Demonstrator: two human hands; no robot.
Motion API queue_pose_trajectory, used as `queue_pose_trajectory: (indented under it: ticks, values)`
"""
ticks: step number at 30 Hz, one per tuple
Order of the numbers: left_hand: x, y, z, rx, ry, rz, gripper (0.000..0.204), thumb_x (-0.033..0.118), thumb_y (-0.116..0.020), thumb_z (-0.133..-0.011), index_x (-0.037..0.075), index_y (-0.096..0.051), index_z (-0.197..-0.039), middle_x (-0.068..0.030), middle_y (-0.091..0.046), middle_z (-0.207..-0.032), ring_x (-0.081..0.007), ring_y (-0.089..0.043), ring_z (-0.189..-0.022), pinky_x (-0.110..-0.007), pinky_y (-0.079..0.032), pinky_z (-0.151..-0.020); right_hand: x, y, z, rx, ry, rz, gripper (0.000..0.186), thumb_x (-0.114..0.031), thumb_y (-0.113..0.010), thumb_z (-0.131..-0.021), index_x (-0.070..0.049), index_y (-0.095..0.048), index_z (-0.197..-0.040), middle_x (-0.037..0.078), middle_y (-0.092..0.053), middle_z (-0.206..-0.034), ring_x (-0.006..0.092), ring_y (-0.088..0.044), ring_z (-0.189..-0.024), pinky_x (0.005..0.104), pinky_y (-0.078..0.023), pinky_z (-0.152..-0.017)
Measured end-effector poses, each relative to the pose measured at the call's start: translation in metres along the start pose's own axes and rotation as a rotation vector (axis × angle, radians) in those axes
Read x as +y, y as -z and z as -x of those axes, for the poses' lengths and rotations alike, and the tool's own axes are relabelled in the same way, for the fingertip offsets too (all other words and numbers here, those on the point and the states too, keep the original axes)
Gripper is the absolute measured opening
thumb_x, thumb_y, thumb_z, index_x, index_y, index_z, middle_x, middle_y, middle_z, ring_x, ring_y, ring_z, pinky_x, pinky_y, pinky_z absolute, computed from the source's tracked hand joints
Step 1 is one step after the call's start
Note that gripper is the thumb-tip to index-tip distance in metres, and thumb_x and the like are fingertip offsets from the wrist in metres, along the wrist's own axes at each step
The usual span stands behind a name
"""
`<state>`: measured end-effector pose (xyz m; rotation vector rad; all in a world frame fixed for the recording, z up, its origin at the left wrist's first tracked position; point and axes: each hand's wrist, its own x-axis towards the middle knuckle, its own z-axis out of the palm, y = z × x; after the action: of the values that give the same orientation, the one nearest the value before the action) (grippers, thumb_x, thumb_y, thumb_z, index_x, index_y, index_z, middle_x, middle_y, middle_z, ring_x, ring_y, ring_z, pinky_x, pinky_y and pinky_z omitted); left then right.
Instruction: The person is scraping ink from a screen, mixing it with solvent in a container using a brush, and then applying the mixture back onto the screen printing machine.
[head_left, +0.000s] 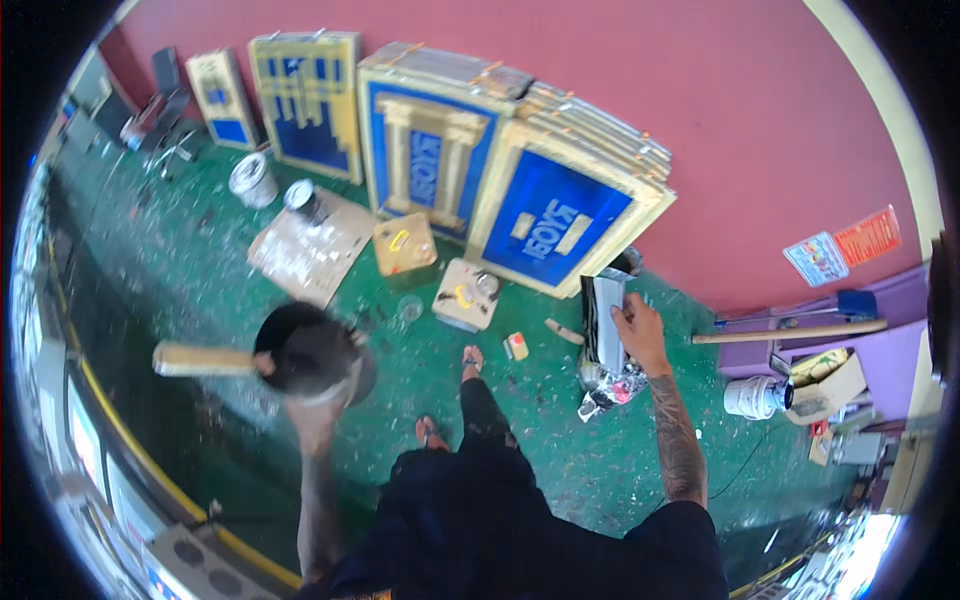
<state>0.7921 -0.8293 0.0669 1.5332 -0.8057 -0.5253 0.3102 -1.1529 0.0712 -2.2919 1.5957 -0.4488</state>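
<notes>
My left hand (312,418) is closed on a dark round tub (318,340), smeared by motion and held over the floor at the left. A pale wooden handle (205,360) sticks out to the left from the tub's rim, with my thumb beside it; whether it belongs to a tool inside, I cannot tell. At the right, my right hand (643,332) grips the edge of a long flat grey-white piece with a black side (605,315). Below that piece lies a crumpled black, white and red bundle (612,388) on the floor.
Blue-meshed screen frames (560,215) lean in stacks along the red wall. Before them stand a white bucket (253,180), a paint can (305,200) on cardboard (320,250), and two low stools (405,243). A wooden pole (790,332) and white pail (752,397) are at right.
</notes>
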Motion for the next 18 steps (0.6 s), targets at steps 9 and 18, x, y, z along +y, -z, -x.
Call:
queue_pose_trajectory:
  ticks: [9,18]
  values:
    - [-0.036,-0.041,-0.036,0.272,0.081,-0.143,0.112,0.077,-0.081,-0.073,-0.004,-0.045,-0.141,-0.0135,-0.062,-0.129,-0.0284,-0.062,-0.120,-0.044,-0.047,-0.105,0.064,-0.035,-0.251,0.620,-0.118,-1.349,0.023,0.001,-0.069,-0.096,0.008,-0.060,-0.115,0.019,-0.071,-0.112,0.0300,-0.074,-0.098,0.0406,-0.067,-0.085]
    - [-0.080,-0.069,-0.079,0.188,0.268,-0.060,0.113,0.070,-0.083,-0.076,-0.004,-0.037,-0.149,-0.0153,-0.055,-0.139,-0.0284,-0.056,-0.129,-0.048,-0.044,-0.112,0.174,-0.152,-0.445,1.248,-0.325,-1.037,0.025,-0.007,-0.077,-0.093,0.005,-0.067,-0.113,0.013,-0.070,-0.114,0.0286,-0.069,-0.095,0.0435,-0.059,-0.092]
